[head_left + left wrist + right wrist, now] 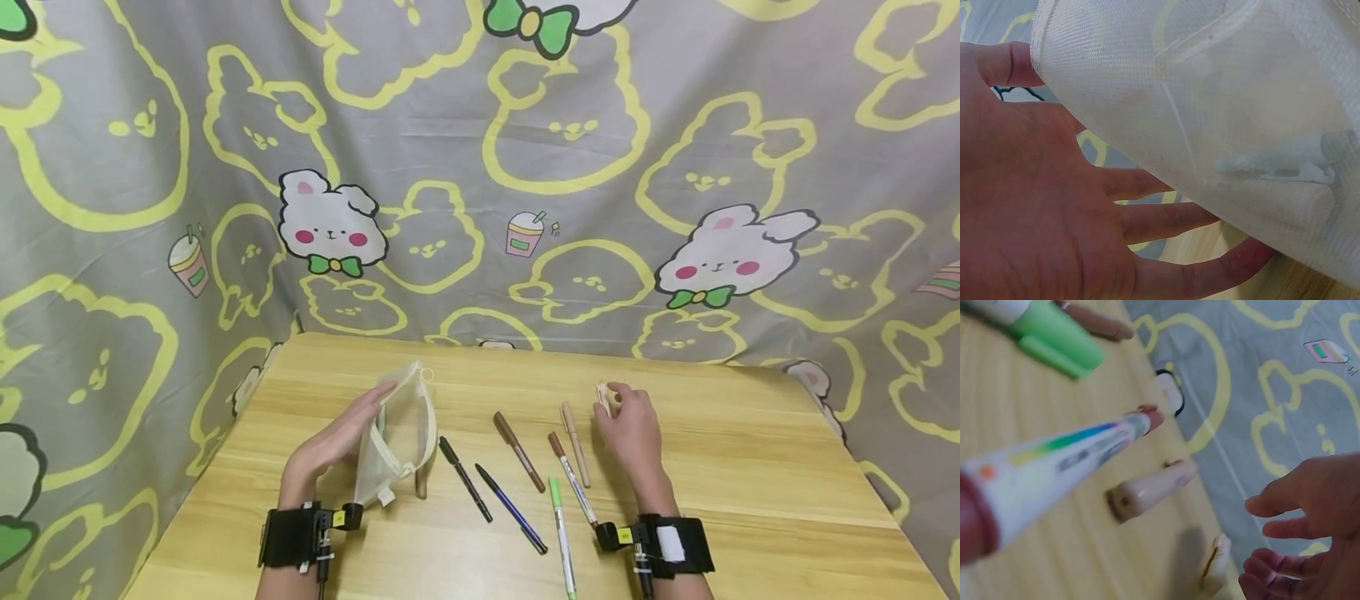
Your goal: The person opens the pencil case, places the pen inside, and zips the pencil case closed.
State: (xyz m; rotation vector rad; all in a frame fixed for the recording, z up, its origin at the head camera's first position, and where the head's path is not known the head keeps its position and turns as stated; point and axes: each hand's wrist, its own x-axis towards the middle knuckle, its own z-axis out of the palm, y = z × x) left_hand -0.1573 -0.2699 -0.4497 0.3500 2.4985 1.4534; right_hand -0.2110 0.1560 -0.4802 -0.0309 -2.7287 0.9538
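Observation:
My left hand (341, 433) is at the left side of a cream mesh pouch (369, 467), which stands tilted with its zippered mouth gaping to the right. In the left wrist view its fingers (1166, 222) are fairly straight and spread, passing behind the pouch's edge. A pale capped pen (1297, 159) shows through the mesh. My right hand (632, 429) is over the far right of the table beside a beige pen (602, 398). In the right wrist view that beige pen (1215, 565) appears apart from the loosely bent fingers (1275, 565).
Several pens lie on the wooden table (772, 467) between the hands: a black pen (465, 479), a blue pen (512, 508), a brown pen (519, 450), a brown-capped marker (572, 477), another beige pen (576, 446) and a green-ended marker (562, 537). A patterned curtain (450, 150) surrounds the table.

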